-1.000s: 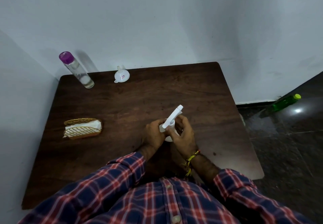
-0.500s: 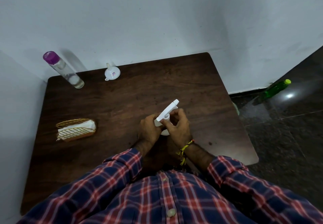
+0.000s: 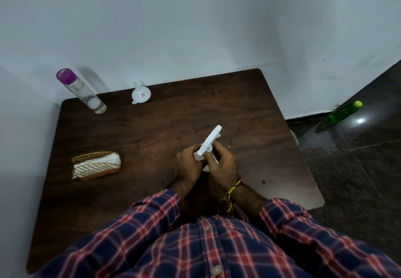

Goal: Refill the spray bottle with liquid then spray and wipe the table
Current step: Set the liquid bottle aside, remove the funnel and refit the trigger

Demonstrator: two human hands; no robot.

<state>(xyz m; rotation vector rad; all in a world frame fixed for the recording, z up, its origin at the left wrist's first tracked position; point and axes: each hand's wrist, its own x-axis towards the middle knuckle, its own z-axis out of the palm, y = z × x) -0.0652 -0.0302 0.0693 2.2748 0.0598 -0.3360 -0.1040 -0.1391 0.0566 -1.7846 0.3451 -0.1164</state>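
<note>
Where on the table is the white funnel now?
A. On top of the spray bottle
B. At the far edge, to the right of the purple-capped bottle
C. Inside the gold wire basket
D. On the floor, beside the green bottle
B: the white funnel lies on the table near its far edge, right of the purple-capped bottle, apart from it.

Spray bottle (image 3: 209, 142) body — mostly hidden behind both hands' fingers (image 3: 219, 151).
</note>
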